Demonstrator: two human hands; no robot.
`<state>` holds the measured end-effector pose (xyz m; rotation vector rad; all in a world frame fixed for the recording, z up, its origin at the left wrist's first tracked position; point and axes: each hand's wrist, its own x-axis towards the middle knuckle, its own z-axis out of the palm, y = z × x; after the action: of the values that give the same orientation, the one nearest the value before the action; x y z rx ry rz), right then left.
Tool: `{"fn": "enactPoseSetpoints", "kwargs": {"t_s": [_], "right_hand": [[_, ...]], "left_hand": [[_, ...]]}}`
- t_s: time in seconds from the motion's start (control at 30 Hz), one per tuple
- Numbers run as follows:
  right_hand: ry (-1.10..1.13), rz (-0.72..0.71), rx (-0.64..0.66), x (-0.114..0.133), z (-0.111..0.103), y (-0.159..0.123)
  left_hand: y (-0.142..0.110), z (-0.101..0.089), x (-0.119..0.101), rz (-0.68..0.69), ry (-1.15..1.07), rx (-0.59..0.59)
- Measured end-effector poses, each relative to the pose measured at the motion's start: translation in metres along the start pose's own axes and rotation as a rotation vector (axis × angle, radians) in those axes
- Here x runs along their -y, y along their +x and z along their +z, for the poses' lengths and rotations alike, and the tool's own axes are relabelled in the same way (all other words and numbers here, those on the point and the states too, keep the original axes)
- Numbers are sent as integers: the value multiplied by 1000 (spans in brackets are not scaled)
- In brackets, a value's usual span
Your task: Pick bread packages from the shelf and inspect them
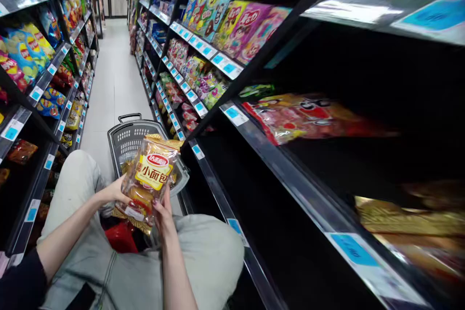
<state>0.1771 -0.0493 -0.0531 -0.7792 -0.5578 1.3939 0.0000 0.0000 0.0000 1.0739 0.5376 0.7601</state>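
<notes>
Between my two hands, above my lap, is a clear bag of small bread rolls with gold crimped ends and a yellow label. My left hand grips its left edge, the fingers mostly behind the bag. On the lower right side, my right hand is closed round the edge with its thumb on the front. Just beyond the bag stands a grey shopping basket on the floor, partly hidden by it. Gold packaging shows inside the basket. Something red lies low between my legs.
Snack shelves run close along my right, holding a red candy bag and a blurred gold-ended package. Colourful packets stand farther along. Chip bags fill the left shelves. A pale aisle floor stretches ahead.
</notes>
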Motion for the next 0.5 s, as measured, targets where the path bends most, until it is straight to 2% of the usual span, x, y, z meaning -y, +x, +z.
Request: {"fn": "enactPoseSetpoints", "kwargs": {"t_s": [0.5], "right_hand": [[-7, -30, 19, 4, 4, 1]], "left_hand": [[3, 7, -11, -14, 1, -16]]}}
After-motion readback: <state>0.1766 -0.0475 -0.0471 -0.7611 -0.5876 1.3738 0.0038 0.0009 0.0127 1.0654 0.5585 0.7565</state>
